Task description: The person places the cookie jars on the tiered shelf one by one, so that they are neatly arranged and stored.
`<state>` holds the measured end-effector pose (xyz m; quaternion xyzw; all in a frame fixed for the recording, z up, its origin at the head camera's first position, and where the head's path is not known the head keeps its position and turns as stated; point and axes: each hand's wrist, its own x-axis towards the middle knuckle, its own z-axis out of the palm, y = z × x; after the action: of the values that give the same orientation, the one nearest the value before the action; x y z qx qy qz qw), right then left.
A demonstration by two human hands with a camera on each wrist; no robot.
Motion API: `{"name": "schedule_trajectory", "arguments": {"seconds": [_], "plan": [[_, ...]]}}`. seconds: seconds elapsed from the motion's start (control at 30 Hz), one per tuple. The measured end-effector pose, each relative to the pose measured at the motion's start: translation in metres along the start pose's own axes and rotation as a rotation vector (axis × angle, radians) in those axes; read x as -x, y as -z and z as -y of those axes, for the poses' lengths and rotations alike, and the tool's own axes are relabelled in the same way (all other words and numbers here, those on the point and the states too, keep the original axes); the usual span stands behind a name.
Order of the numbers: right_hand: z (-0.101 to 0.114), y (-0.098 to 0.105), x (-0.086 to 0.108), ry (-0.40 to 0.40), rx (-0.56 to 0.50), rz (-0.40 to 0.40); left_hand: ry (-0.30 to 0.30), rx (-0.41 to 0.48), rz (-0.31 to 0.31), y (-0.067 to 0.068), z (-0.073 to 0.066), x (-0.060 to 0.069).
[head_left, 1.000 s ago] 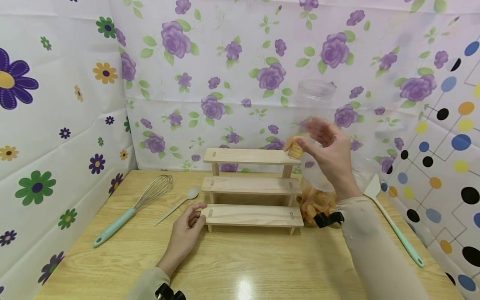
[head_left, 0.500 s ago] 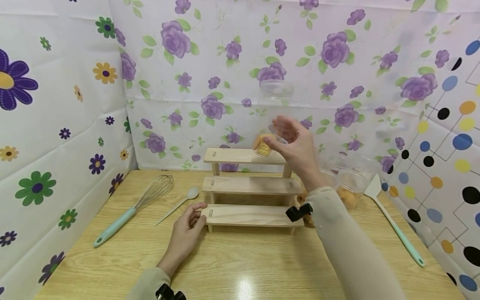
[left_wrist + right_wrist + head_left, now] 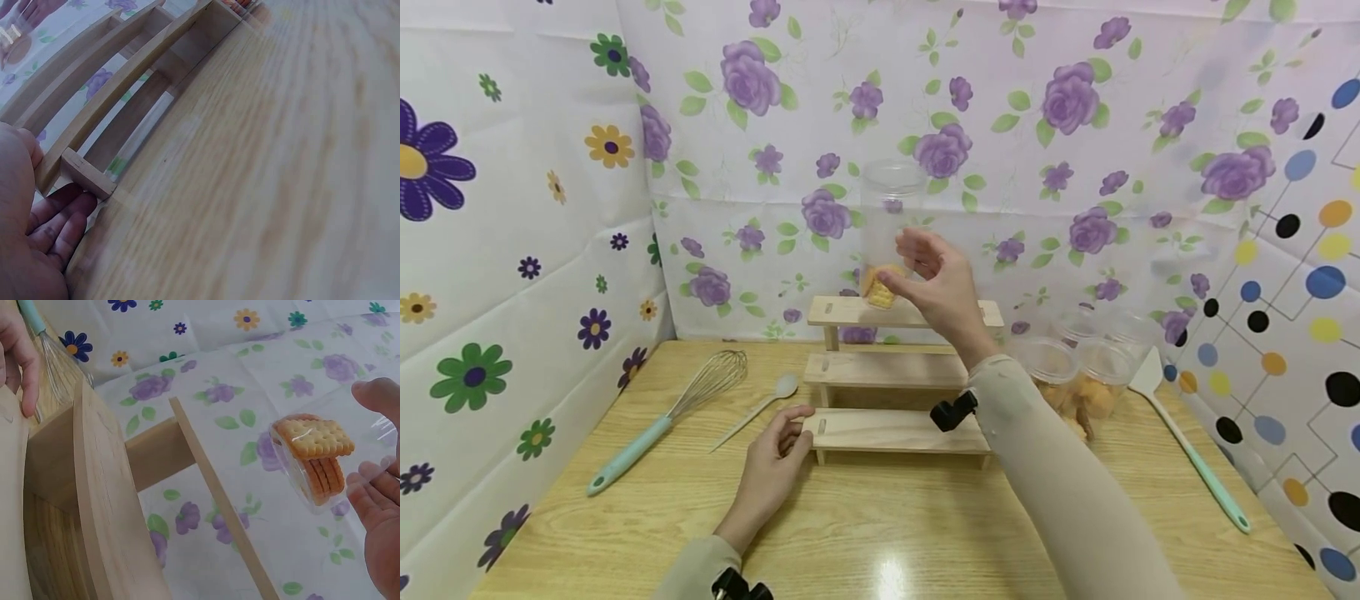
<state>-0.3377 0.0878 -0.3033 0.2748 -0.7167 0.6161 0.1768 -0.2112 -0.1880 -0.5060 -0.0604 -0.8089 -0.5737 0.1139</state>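
- Head view: the clear jar (image 3: 891,212) is held roughly upright in the curled right hand (image 3: 943,287), above the wooden rack's top board (image 3: 848,311).
- Left wrist: the lowest board's (image 3: 119,92) end is gripped by the left hand (image 3: 37,237); light, steady pressure seems best.
- Right wrist: jar and board are seen apart; the crackers (image 3: 315,437) should be kept level.
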Motion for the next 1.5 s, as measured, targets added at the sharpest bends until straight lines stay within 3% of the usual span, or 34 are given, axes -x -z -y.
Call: {"name": "schedule_trajectory", "arguments": {"seconds": [0.4,0.63,0.8,1.17,1.5], "plan": [[-0.012,-0.036,-0.015,-0.041,-0.023,0.040,-0.021,-0.002,-0.005,0.000,-0.003,-0.001],[-0.022,-0.050,-0.016,-0.123,-0.054,0.082,-0.033,0.005,-0.004,0.000,-0.003,-0.002],[-0.029,-0.053,-0.014,-0.150,-0.037,0.107,-0.051,0.007,-0.004,-0.002,-0.002,-0.004],[-0.034,-0.056,-0.013,-0.197,-0.042,0.129,-0.032,-0.017,-0.012,0.004,-0.001,-0.003],[-0.029,-0.049,-0.007,-0.280,-0.008,0.130,-0.040,-0.007,-0.010,0.000,0.003,-0.001]]}}
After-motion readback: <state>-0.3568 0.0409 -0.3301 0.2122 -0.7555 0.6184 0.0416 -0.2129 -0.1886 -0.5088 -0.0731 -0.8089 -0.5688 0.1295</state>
